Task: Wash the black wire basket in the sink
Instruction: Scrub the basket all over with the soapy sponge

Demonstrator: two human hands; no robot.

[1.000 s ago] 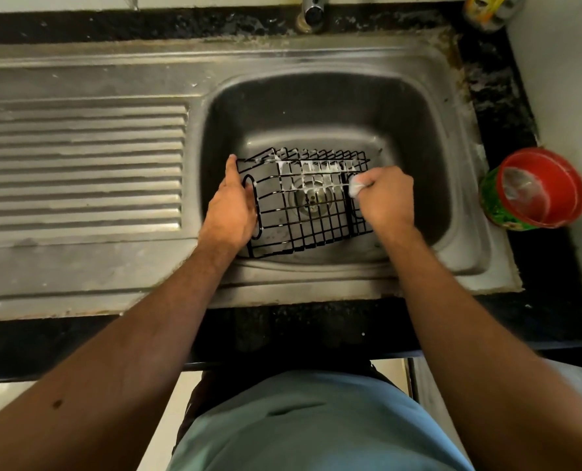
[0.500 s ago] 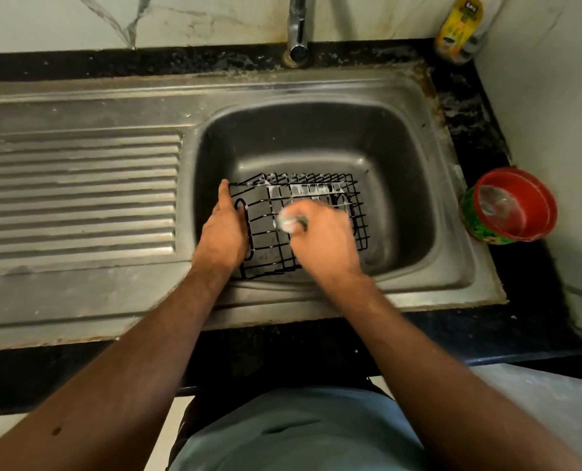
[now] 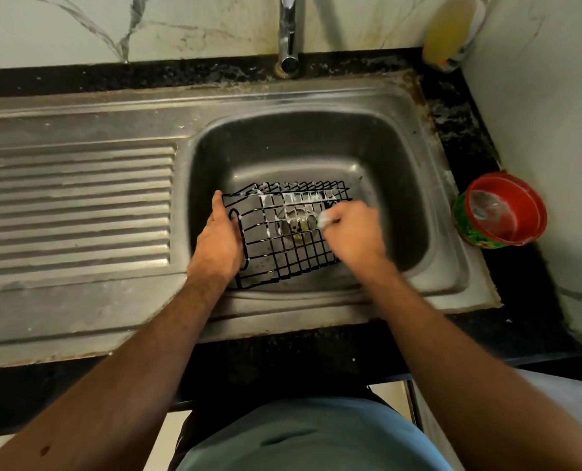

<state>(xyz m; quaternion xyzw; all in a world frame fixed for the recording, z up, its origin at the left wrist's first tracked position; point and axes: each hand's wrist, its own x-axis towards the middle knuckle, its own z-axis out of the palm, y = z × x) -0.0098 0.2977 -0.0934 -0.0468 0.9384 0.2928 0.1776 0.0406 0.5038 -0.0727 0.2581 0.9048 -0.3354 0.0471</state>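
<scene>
Left hand (image 3: 219, 244) clamps the black wire basket's (image 3: 284, 232) left end, steadying it over the steel sink (image 3: 418, 185) drain, while right hand (image 3: 354, 232) clenches a soapy white scrubber (image 3: 324, 219) against its right side.

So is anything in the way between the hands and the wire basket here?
Nothing visible. The left hand already grips the basket by its left end, and the right hand presses a small soapy scrubber against its wires inside the sink.
</scene>
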